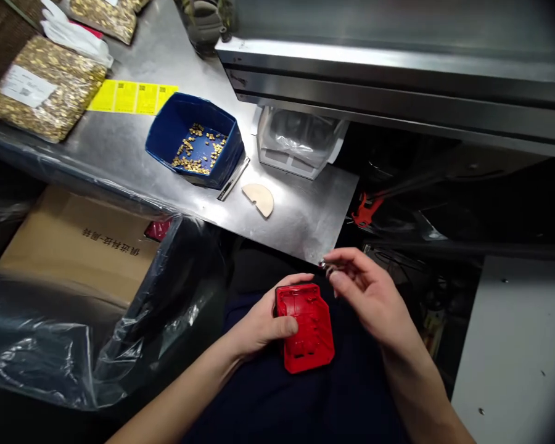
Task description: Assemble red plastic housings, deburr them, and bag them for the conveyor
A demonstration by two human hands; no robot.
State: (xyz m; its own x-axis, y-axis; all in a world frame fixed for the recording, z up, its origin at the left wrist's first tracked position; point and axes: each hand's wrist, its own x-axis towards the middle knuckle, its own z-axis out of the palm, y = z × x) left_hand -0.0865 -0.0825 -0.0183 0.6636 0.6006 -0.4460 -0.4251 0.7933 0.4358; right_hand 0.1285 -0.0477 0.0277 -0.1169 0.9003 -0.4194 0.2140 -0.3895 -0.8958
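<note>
the upper right is filled by a metal frame (398, 92), under whose edge a metal table (300, 228) is partly covered. at the left, a carton (74, 240) is surrounded by clear plastic (46, 345), and dark printing is seen on its cardboard. a pale panel (513, 333) is seen at the lower right.

on the table's far left, a bag (71, 86) of gold-coloured bits is laid, with a white label on it; a second such bag (115, 21) is cut off by the top edge. to the right of these, a blue bin (235, 157) is placed, its floor partly covered with loose gold-coloured bits. beside it, a whitish tray (296, 165) is filled with clear film.

a red shell (312, 333) is held in front of the table, above dark clothing, with its hollow side turned up. it is grasped by the left hand (261, 324), the thumb laid over its inner face and the fingers wrapped about its left side. by the right hand (370, 299), a small part (328, 267) is pinched between thumb and fingers, just beyond the shell and apart from it; its exact form cannot be told.

yellow labels (132, 97) are laid between bag and bin. near the bin's front corner, a half disc (259, 199) and a slim knife (234, 180) are seen.
</note>
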